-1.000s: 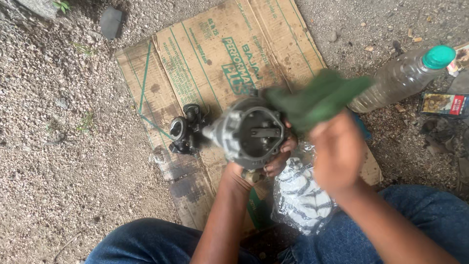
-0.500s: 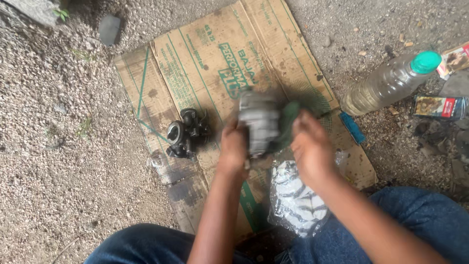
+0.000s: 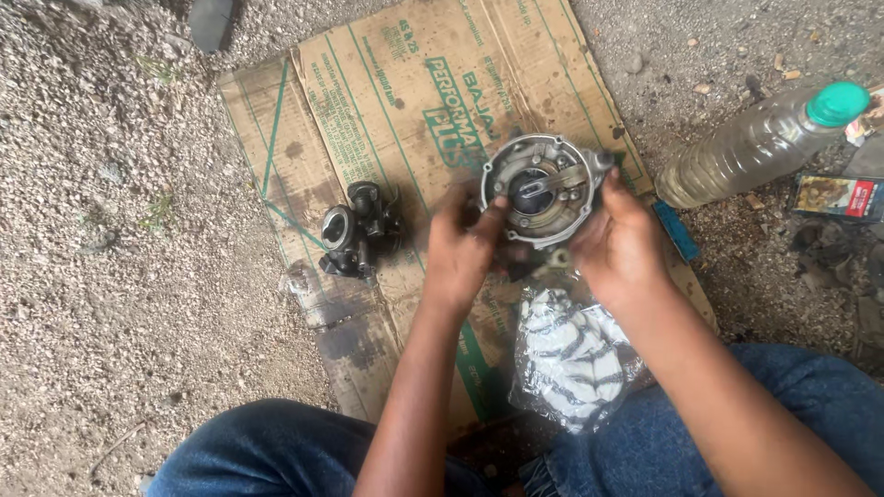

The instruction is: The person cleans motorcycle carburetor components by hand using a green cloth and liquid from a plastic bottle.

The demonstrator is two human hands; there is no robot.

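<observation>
Both hands hold a round grey metal engine part (image 3: 543,189) with its open face up, above a flattened cardboard sheet (image 3: 368,101). My left hand (image 3: 465,253) grips its left rim, thumb on the face. My right hand (image 3: 622,244) cups its right side. A black carburettor-like part (image 3: 359,230) lies on the cardboard left of my left hand. A clear bag with a striped cloth (image 3: 571,354) rests just below the hands.
A clear plastic bottle with a green cap (image 3: 760,143) lies on the gravel at the right, a small printed box (image 3: 838,195) beside it. A blue object (image 3: 677,230) sits by the cardboard's right edge. My jeans-clad knees (image 3: 276,451) fill the bottom.
The green cloth that was in my right hand is gone from view. The metal part has been turned so its open face points up, and both hands now grip it.
</observation>
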